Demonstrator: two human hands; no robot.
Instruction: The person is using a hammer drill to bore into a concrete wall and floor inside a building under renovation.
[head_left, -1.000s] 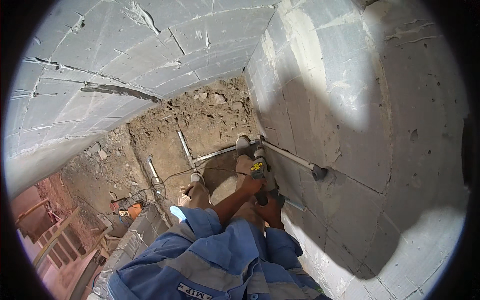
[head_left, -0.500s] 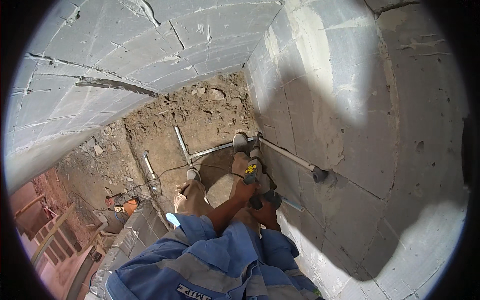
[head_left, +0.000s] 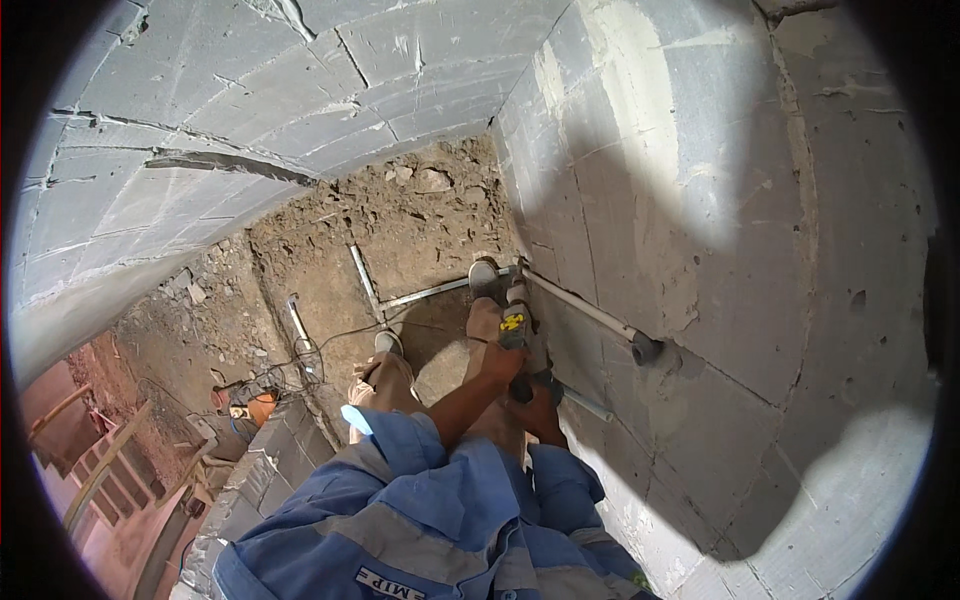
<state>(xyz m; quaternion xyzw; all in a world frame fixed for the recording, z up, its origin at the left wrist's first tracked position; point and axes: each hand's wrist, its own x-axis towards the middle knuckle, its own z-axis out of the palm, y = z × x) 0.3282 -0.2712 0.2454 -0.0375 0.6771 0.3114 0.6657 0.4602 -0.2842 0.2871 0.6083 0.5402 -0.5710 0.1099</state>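
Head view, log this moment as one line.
left hand: on power tool | right hand: on power tool | front end: near pale pipe

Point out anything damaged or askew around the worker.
The left block wall has a long dark gap low down, far wider than the thin joints around it. Higher up, pale mortar sticks out in ragged smears.

Power tool [head_left: 535, 342]: grip largely covered by left hand [head_left: 507, 361] and right hand [head_left: 538, 404]; finger positions on its far side cannot be confirmed. Front end [head_left: 517, 286]: too small to establish contact with the wall [head_left: 690, 330]. Floor pipe [head_left: 430, 293]: one stretch concealed by right shoe [head_left: 484, 274]. Orange object [head_left: 262, 407]: too small to identify. Jacket [head_left: 440, 510]: cut off by lower edge.
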